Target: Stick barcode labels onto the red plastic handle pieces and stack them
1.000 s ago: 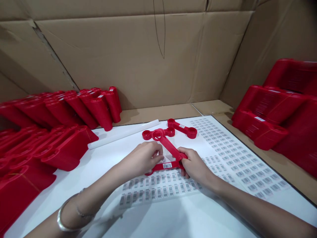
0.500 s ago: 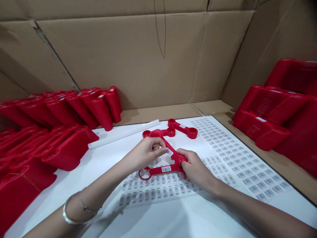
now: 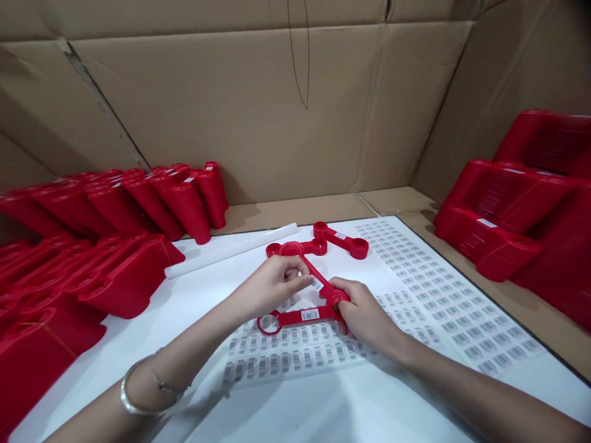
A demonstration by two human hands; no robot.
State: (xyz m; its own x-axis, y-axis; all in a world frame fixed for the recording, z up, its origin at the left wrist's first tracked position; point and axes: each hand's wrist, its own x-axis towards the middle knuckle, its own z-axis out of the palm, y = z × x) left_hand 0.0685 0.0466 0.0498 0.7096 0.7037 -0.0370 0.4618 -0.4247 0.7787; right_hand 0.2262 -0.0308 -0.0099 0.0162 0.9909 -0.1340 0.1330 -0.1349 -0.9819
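So my right hand had a firm grip on the joined-up ends of 2 flat red plastic bars with ringed ends, fanned into a sideways V over the white desk. My left hand was pinched narrow, thumb and finger on the edge of a small white barcode sticker right at the upper red bar. Couldn't tell whether any of it was stuck down.

Progress, as far as I could see: the lower red bar already had its printed white label flat along the middle, so I'd call that 1 done. The upper bar looked mid-step, with the sticker in place or nearly so. How many more were bunched under my right fingers, no idea, my hand hid them.

Just past my hands lay a low red pile, and beside it a short labelled red stack. There were loads of stickers left on the clear-backed barcode sheet under my hands, plus the long barcode sheet to the right. Big red stacks sat on the left and right; a few showed white labels on top, but I couldn't say which were finished all the way through.
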